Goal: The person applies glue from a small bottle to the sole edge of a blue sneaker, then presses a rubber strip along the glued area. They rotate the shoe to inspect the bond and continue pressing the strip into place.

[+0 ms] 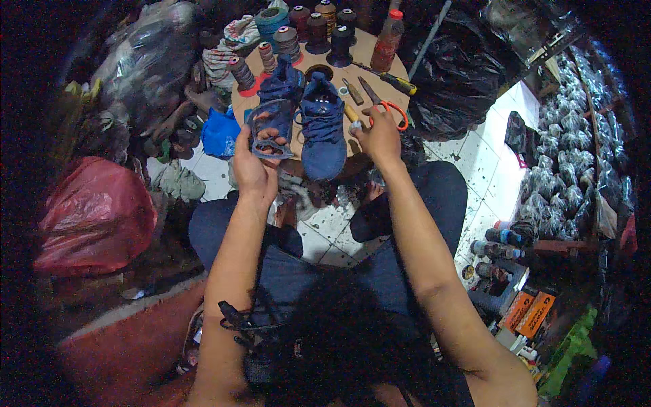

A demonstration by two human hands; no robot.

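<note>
My left hand (255,169) holds up a dark, see-through piece with a darker rim (262,127); my fingers show through it, and its exact kind is unclear. My right hand (381,141) is at the right of a round wooden table, its fingers curled over the orange handles of a pair of scissors (405,121). Close to its thumb lies a yellow-handled tool (350,113). Between my hands a dark blue lace-up shoe (324,139) stands with its toe toward me. Another blue shoe (281,83) sits behind the held piece, partly hidden.
Several thread spools (317,32) crowd the back of the table (298,166). A red-capped bottle (388,42) and a yellow-and-black screwdriver (400,83) are at its right. Black plastic bags (447,81) lie beyond; a red bag (98,214) is at left. Stacked wrapped bundles (559,156) line the right.
</note>
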